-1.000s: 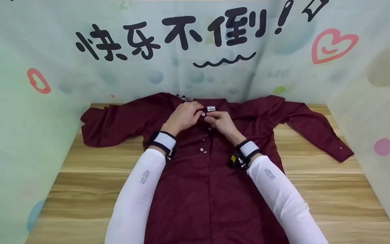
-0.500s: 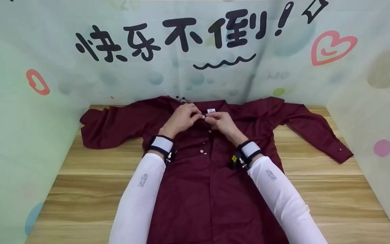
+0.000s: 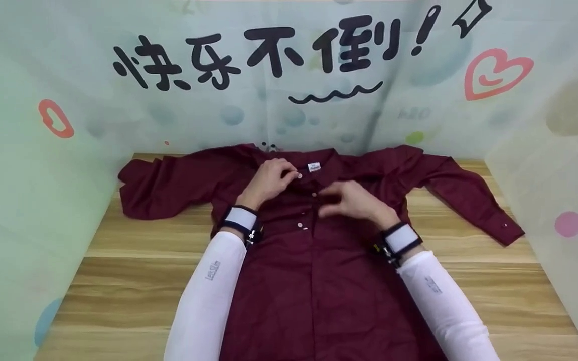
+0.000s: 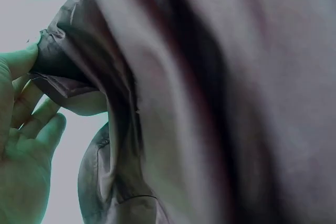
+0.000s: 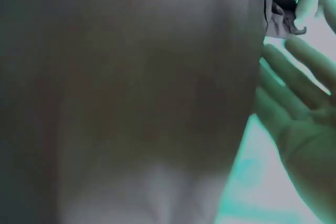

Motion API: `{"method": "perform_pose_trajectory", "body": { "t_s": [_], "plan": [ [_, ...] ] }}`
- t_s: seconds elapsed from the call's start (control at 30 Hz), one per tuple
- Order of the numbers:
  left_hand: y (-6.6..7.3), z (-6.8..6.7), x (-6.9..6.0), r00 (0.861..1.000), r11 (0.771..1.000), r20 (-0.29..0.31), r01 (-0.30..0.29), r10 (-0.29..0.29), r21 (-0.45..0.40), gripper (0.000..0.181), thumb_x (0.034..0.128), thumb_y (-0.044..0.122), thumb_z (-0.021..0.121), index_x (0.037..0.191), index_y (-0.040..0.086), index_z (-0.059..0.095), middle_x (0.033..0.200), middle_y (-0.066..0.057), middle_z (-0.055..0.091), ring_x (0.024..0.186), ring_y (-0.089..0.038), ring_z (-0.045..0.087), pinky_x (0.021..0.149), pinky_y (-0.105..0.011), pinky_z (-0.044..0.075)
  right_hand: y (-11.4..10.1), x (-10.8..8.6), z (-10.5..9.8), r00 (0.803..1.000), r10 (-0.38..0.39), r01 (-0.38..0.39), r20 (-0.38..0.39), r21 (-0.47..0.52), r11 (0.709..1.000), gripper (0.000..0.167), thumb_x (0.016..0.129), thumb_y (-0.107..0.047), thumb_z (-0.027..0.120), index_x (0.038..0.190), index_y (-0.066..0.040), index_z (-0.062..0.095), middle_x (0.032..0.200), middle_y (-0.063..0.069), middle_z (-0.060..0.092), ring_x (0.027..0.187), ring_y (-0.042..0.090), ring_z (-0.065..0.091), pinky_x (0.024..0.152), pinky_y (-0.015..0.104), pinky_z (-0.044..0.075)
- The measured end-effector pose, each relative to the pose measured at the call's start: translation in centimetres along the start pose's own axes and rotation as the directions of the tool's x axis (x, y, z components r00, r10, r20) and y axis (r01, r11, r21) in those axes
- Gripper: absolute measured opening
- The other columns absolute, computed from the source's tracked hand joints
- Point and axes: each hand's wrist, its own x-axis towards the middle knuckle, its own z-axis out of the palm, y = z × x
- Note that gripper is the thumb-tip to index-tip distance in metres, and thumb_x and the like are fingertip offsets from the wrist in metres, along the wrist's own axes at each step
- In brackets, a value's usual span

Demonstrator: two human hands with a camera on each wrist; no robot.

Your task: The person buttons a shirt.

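Observation:
A dark maroon button-up shirt (image 3: 269, 291) lies front up with its collar at the far side. My left hand (image 3: 267, 181) pinches the shirt's edge near the collar, beside a white button (image 3: 299, 176). The left wrist view shows my left thumb (image 4: 22, 60) and forefinger on a fold of cloth, the other fingers behind it. My right hand (image 3: 356, 200) is just right of the front opening, thumb and fingers spread apart. In the right wrist view its fingers (image 5: 299, 82) are extended and hold nothing. A white label (image 3: 314, 167) shows inside the collar.
The wooden table (image 3: 133, 281) shows on both sides of the shirt. A printed cloth backdrop (image 3: 188, 115) rises behind and along the sides. The shirt's right-hand sleeve (image 3: 474, 195) extends towards the side wall; the other sleeve (image 3: 163, 188) is folded at the left.
My right hand has let go of the cloth by the top button, moved right and slightly nearer, and spread its fingers. My left hand keeps its pinch, shifted slightly nearer.

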Motion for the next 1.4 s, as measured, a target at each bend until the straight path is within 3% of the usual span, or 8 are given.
{"method": "perform_pose_trajectory", "body": {
  "t_s": [0.17, 0.3, 0.43, 0.67, 0.73, 0.87, 0.97, 1.4],
  "plan": [
    [0.1, 0.0, -0.3, 1.0, 1.0, 0.01, -0.001, 0.001, -0.004, 0.019, 0.093, 0.021, 0.064, 0.096, 0.006, 0.074, 0.094, -0.005, 0.068, 0.092, -0.023, 0.06, 0.089, -0.035, 0.042, -0.1, -1.8, 0.3, 0.993, -0.071, 0.092, 0.092, -0.248, 0.965, 0.023, 0.082, -0.023, 0.076, 0.099, -0.008, 0.074, 0.094, 0.003, 0.07, 0.087, 0.023, 0.065, 0.077, 0.04, 0.05],
    [0.0, 0.0, -0.4, 0.999, 1.0, 0.033, -0.004, 0.003, 0.028, 0.019, 0.0936, 0.02, 0.063, 0.096, 0.005, 0.074, 0.093, -0.006, 0.067, 0.092, -0.024, 0.06, 0.088, -0.035, 0.043, -0.5, -3.0, -0.1, 0.992, -0.106, 0.121, 0.07, -0.265, 0.957, 0.005, 0.084, -0.014, 0.073, 0.088, -0.011, 0.074, 0.084, -0.001, 0.069, 0.08, 0.019, 0.065, 0.071, 0.038, 0.051],
    [-0.2, 0.0, -0.6, 0.999, 0.998, 0.047, 0.0, -0.003, 0.059, 0.019, 0.0941, 0.02, 0.062, 0.096, 0.005, 0.074, 0.093, -0.006, 0.067, 0.093, -0.024, 0.06, 0.088, -0.036, 0.043, -1.4, -4.3, -1.1, 0.984, -0.091, 0.127, 0.15, -0.247, 0.961, 0.006, 0.082, -0.013, 0.075, 0.087, -0.009, 0.075, 0.082, -0.001, 0.069, 0.077, 0.017, 0.065, 0.069, 0.036, 0.052],
    [-0.2, 0.1, -0.9, 0.998, 0.998, 0.063, 0.0, -0.004, 0.058, 0.018, 0.0941, 0.019, 0.062, 0.096, 0.006, 0.074, 0.093, -0.006, 0.066, 0.092, -0.024, 0.059, 0.087, -0.035, 0.043, -3.1, -4.9, -2.5, 0.897, 0.071, 0.027, 0.436, -0.213, 0.977, 0.022, 0.075, -0.02, 0.079, 0.058, -0.016, 0.066, 0.049, -0.016, 0.042, 0.048, 0.004, 0.035, 0.046, 0.024, 0.035],
    [-0.2, 0.1, -1.0, 0.998, 0.998, 0.062, -0.001, -0.003, 0.061, 0.018, 0.0939, 0.019, 0.062, 0.096, 0.005, 0.074, 0.092, -0.006, 0.066, 0.092, -0.024, 0.059, 0.087, -0.036, 0.043, -3.4, -4.1, -3.2, 0.913, 0.07, 0.017, 0.401, -0.21, 0.978, 0.023, 0.08, -0.026, 0.077, 0.061, -0.016, 0.068, 0.051, -0.015, 0.045, 0.048, 0.005, 0.038, 0.046, 0.025, 0.038],
    [-0.2, -0.1, -1.1, 0.999, 0.997, 0.045, -0.011, 0.007, 0.074, 0.017, 0.0935, 0.017, 0.063, 0.095, 0.004, 0.073, 0.092, -0.007, 0.066, 0.091, -0.025, 0.059, 0.086, -0.036, 0.043, -3.1, -1.4, -4.0, 0.995, -0.032, 0.054, 0.094, -0.234, 0.971, 0.016, 0.09, -0.024, 0.068, 0.084, -0.012, 0.076, 0.074, -0.004, 0.068, 0.064, 0.013, 0.061, 0.063, 0.034, 0.051],
    [-0.2, -0.2, -1.2, 0.999, 0.997, 0.042, -0.014, 0.011, 0.077, 0.017, 0.0938, 0.018, 0.062, 0.095, 0.004, 0.073, 0.092, -0.007, 0.066, 0.091, -0.025, 0.059, 0.086, -0.036, 0.043, -2.2, 1.1, -3.5, 0.994, -0.095, 0.074, -0.059, -0.287, 0.955, 0.016, 0.09, -0.015, 0.066, 0.099, -0.006, 0.075, 0.093, 0.006, 0.071, 0.083, 0.024, 0.066, 0.076, 0.041, 0.051],
    [-0.1, -0.2, -1.4, 0.995, 0.996, 0.096, 0.014, -0.022, 0.087, 0.018, 0.0945, 0.019, 0.061, 0.097, 0.006, 0.073, 0.093, -0.005, 0.065, 0.092, -0.023, 0.058, 0.087, -0.036, 0.043, 1.4, 5.6, 0.6, 0.984, -0.053, 0.132, 0.17, -0.492, 0.861, 0.043, 0.086, -0.008, 0.059, 0.128, 0.001, 0.058, 0.129, 0.021, 0.055, 0.126, 0.033, 0.045, 0.11, 0.053, 0.019]
  ]
}}
